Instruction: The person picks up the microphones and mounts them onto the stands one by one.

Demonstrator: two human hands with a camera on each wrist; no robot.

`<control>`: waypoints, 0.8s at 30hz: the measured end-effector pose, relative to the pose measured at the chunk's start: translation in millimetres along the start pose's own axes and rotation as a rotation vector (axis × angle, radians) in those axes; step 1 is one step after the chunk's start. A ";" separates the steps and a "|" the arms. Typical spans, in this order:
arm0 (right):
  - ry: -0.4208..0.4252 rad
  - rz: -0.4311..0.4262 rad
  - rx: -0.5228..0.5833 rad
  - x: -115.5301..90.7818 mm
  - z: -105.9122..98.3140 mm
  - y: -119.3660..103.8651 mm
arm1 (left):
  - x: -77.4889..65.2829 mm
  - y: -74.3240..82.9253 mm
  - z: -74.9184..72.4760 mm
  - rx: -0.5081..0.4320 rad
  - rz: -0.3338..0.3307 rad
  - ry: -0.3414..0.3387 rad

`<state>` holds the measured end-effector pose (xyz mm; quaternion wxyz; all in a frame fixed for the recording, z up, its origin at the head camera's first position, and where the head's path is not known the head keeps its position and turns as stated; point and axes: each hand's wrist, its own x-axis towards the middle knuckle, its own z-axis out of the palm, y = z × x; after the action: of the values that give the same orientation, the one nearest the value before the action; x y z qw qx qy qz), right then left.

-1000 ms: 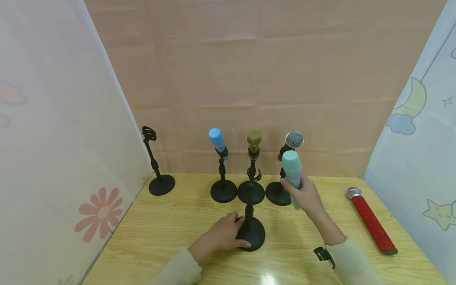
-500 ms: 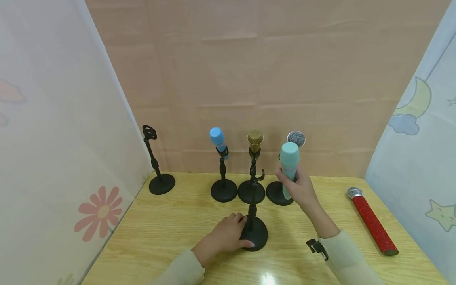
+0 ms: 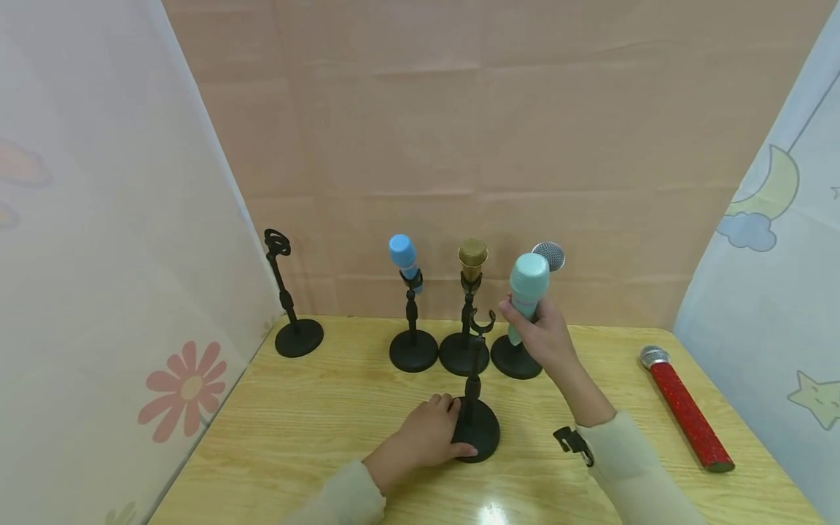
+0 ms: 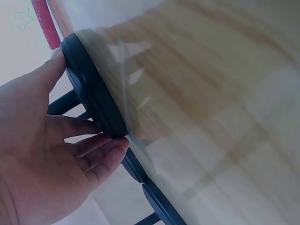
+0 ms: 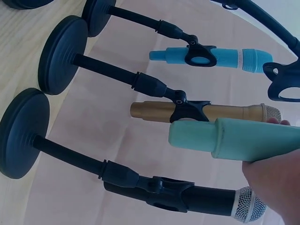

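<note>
My left hand (image 3: 426,434) grips the round base of a black microphone stand (image 3: 482,434) at the front, thumb on the near edge and fingers round the side. The curved clip atop this stand holds nothing. My right hand (image 3: 550,341) holds a mint-green microphone (image 3: 529,278) by its handle, head up, above the table and to the right of that clip. In the right wrist view the narrower tail of the mint-green microphone (image 5: 197,136) sticks out past the hand. It overlaps the gold microphone (image 5: 229,111) there.
Behind stand a blue microphone (image 3: 403,251), the gold one and a silver-headed black microphone (image 3: 553,255), each in a black stand. Another stand (image 3: 298,339) with a bare clip is at the back left. A red glittery microphone (image 3: 689,415) lies on the right of the table.
My right hand has carried the mint-green microphone left and farther back. My left hand and the front stand have shifted slightly right, and the stand's clip now shows more to the right.
</note>
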<state>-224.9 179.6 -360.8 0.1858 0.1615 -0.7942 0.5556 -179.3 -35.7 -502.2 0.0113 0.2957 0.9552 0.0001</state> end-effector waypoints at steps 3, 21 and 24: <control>-0.015 -0.014 0.014 1.9 1.3 -1.4 | 0.3 2.4 -1.5 0.002 -0.006 -0.003; -0.070 -0.107 0.111 13.8 14.6 -16.0 | 1.8 18.6 -4.5 0.109 -0.023 0.067; -0.080 -0.145 0.137 15.9 16.4 -16.4 | 3.5 20.7 -5.1 0.111 -0.038 0.053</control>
<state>-233.2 158.0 -344.9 0.1823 0.2526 -0.7473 0.5869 -170.6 -16.5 -497.0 -0.0306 0.2775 0.9592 -0.0454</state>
